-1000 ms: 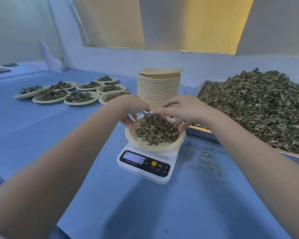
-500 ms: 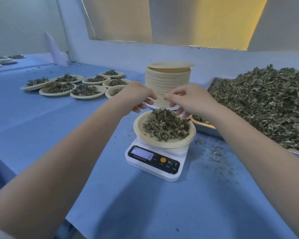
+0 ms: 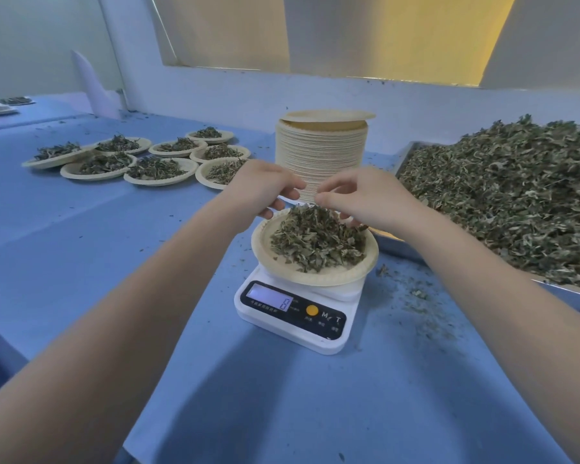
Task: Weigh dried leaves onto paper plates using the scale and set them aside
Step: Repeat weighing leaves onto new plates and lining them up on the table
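Keep the round beige paper plate of dried green leaves centred on the white digital kitchen scale. Left hand and right hand above the plate's far rim, fingers loosely curled; a grip on any leaf not discernible. Add or remove small pinches only, then clear both hands before reading the display.

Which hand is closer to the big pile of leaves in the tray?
The right hand. It hovers over the plate on the scale, just beside the tray's leaf pile. The left hand is on the plate's far side from the pile.
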